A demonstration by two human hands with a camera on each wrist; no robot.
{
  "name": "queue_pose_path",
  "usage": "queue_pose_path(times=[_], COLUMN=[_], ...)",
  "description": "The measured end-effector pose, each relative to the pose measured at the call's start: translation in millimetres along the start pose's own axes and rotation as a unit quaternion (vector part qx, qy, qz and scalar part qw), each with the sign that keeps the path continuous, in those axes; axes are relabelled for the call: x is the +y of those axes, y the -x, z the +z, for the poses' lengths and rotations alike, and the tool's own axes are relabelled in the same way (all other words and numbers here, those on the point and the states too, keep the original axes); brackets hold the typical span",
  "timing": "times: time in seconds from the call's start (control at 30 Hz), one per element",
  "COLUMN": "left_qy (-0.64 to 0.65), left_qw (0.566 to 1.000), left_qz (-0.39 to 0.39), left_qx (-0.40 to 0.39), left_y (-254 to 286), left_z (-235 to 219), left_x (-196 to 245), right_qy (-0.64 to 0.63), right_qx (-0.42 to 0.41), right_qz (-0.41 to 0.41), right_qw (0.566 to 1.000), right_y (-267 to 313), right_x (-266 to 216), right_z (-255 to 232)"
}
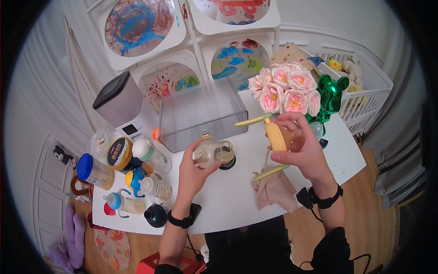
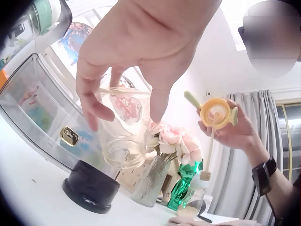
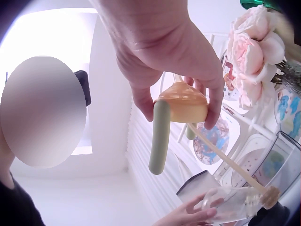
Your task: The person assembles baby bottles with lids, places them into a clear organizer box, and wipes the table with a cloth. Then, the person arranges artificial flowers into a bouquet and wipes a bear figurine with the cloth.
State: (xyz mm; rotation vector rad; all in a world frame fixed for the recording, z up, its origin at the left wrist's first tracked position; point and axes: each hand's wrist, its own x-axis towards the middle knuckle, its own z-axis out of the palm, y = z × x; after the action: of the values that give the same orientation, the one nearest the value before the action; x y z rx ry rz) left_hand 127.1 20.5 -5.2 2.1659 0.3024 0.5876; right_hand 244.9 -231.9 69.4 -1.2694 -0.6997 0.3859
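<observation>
My left hand (image 1: 191,171) grips a clear, empty-looking bottle body (image 2: 123,134), thumb on one side and fingers on the other. The bottle is tilted above the table, its open rim beside a short black round base (image 2: 91,186). My right hand (image 1: 305,144) holds a yellow sippy-bottle lid (image 3: 188,108) by its sides, thumb opposite the fingers. Pale green handles (image 3: 160,136) stick out from the lid. From its underside runs a long straw (image 3: 225,157) with a tan weighted tip (image 3: 270,197). Lid and bottle are apart.
Several bottles stand at the left, including a blue-lidded jar (image 1: 96,171). Behind are a grey appliance (image 1: 121,100) and a clear lidded box (image 1: 200,114). Pink flowers (image 1: 292,89) and a green bear figure (image 1: 331,96) stand back right. A beige cloth (image 1: 273,192) lies at the front.
</observation>
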Motion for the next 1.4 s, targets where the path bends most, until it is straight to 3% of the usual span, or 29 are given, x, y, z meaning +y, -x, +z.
queue_pose_path(times=[0.07, 0.1, 0.13, 0.17, 0.2, 0.23, 0.3, 0.33, 0.57, 0.7, 0.77, 0.9, 0.97, 1.07, 1.2, 1.3, 1.37, 1.4], left_qy=[0.092, 0.092, 0.241, 0.383, 0.447, 0.449, 0.636, 0.648, 0.674, 0.671, 0.680, 0.683, 0.727, 0.723, 0.709, 0.687, 0.708, 0.708], left_qw=[0.986, 0.986, 0.951, 0.891, 0.849, 0.848, 0.672, 0.650, 0.602, 0.597, 0.574, 0.568, 0.513, 0.518, 0.538, 0.535, 0.487, 0.488], left_qz=[-0.138, -0.136, -0.192, -0.243, -0.278, -0.278, -0.332, -0.346, -0.359, -0.366, -0.368, -0.361, -0.375, -0.357, -0.385, -0.390, -0.417, -0.418], left_qx=[0.031, 0.032, 0.004, -0.025, -0.050, -0.048, -0.181, -0.194, -0.231, -0.243, -0.270, -0.285, -0.259, -0.284, -0.244, -0.299, -0.295, -0.295], left_y=[11, 16, 19, 22, 27, 28, 31, 33, 40, 42, 41, 40, 39, 40, 38, 45, 45, 47], left_z=[-2, -2, -1, -1, -2, 0, 7, 14, 48, 59, 61, 56, 57, 55, 60, 61, 64, 63], left_x=[2, -2, -5, -6, -3, -6, -20, -23, -30, -28, -23, -13, -22, -21, -21, -20, -25, -25], right_qy=[0.008, 0.014, 0.020, 0.021, 0.028, 0.035, 0.051, 0.064, 0.104, 0.121, 0.125, 0.146, 0.168, 0.145, 0.148, 0.176, 0.213, 0.227], right_qx=[0.001, -0.005, -0.011, -0.013, -0.014, -0.015, -0.019, -0.022, -0.044, -0.051, -0.054, -0.084, -0.092, -0.100, -0.107, -0.134, -0.155, -0.162], right_qz=[-0.003, -0.007, -0.009, -0.010, -0.014, -0.017, -0.033, -0.051, -0.087, -0.076, -0.074, -0.020, -0.016, -0.035, -0.024, -0.008, -0.004, 0.008], right_qw=[1.000, 1.000, 1.000, 1.000, 0.999, 0.999, 0.998, 0.996, 0.990, 0.988, 0.988, 0.985, 0.981, 0.984, 0.983, 0.975, 0.965, 0.960], right_y=[-2, -4, -5, -7, -10, -13, -20, -24, -28, -27, -26, -21, -20, -21, -26, -24, -26, -26], right_x=[-3, -6, -9, -13, -19, -24, -33, -37, -57, -54, -49, -41, -38, -32, -31, -25, -25, -25], right_z=[0, 0, 1, 3, 5, 8, 13, 15, 28, 27, 27, 28, 28, 29, 33, 35, 35, 33])
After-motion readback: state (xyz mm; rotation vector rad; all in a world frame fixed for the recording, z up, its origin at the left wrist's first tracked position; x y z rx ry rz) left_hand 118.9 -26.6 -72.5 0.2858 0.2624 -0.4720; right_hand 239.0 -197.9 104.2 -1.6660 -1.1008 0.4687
